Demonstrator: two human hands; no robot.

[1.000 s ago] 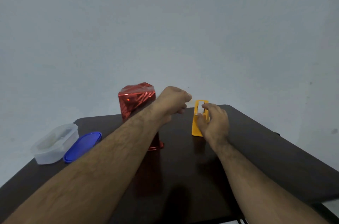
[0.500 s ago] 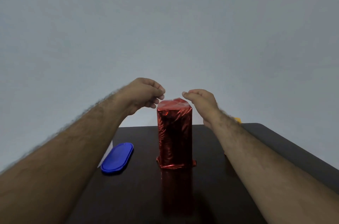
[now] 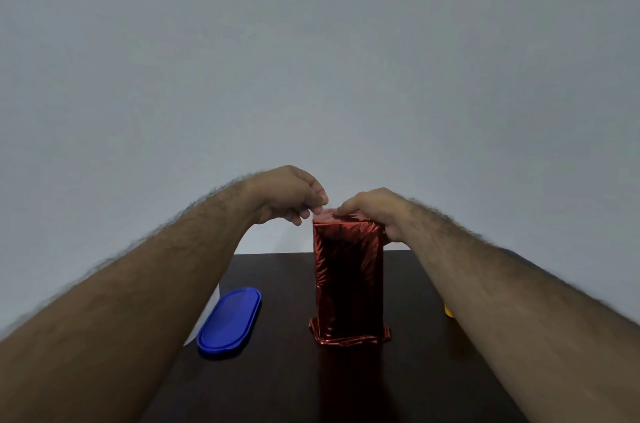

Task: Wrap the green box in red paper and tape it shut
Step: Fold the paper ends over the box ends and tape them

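A plain pale grey wall point(image 3: 311, 58) rises behind the dark table point(image 3: 277, 388).

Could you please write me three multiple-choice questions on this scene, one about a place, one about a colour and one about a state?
1. Where does the lid lie?
A. left of the wrapped box
B. on top of the box
C. right of the box

2. What colour is the lid?
A. green
B. blue
C. white

3. How does the box stand?
A. flat on its side
B. lifted off the table
C. upright on the table

Answers:
1 A: the lid lies left of the wrapped box.
2 B: it is plainly blue.
3 C: its base rests on the table, with the left hand and right hand at its top.
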